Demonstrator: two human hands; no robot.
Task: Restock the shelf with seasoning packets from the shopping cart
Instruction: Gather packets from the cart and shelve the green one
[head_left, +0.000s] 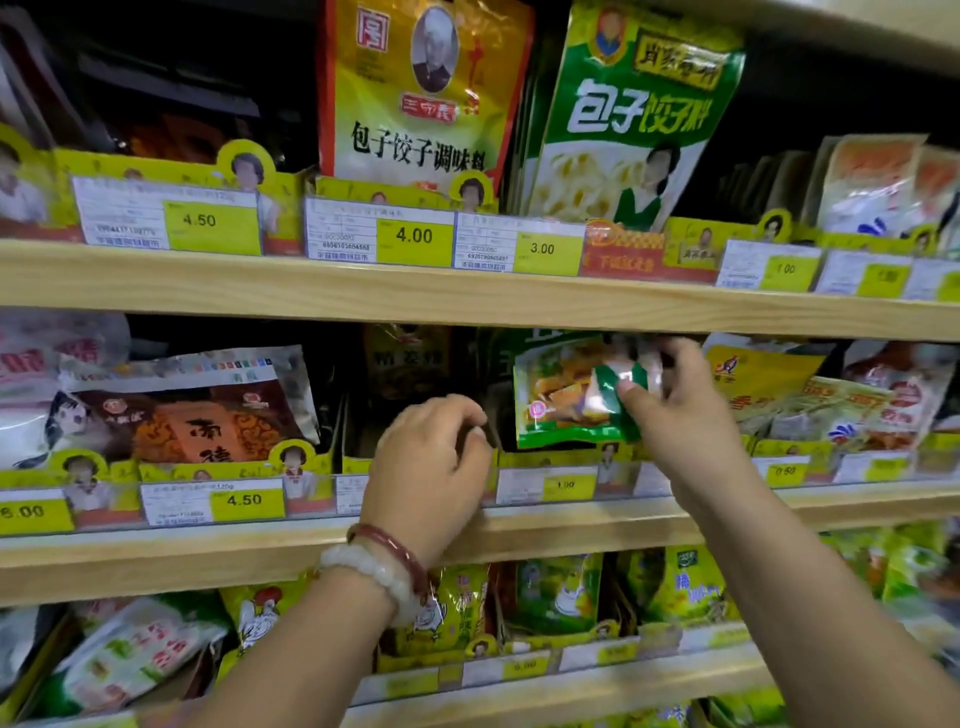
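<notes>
1. The setting is a shop aisle with wooden shelves, each front edge carrying yellow price tags and printed cardboard dividers; three tiers show, all stocked with seasoning packets. The shopping cart is out of view.

2. Nearest the camera, both forearms reach up to the middle shelf (156, 551). The left wrist wears a pale bead bracelet (379, 574) and a dark red bangle just above it.

3. The left hand (434, 457) rests at the shelf's front, over the price rail, fingers curled. Its fingertips seem to touch or hook the upright divider (491, 434) between two slots. I cannot tell whether they truly pinch it or only steady it.

4. The right hand (675, 400) pinches the green packet (566, 389) by its right-hand corner, thumb on the face, fingers behind. The packet stands in the slot just right of that divider, above the front lip, under the shelf overhead.

5. The packet stands roughly upright with its printed face to the aisle. Its shape reads near square, so the long axis is hard to call; it is tipped slightly, top edge leaning left.

6. Judged step: seating this packet in its slot. The next move likely calls for pushing it back and down behind the lip, keeping it square to the packets behind, while the left hand holds the divider clear.

7. Farther back, the upper shelf (467, 296) shows a yellow packet (421, 93) and a large green packet (639, 119) standing face-out.
</notes>
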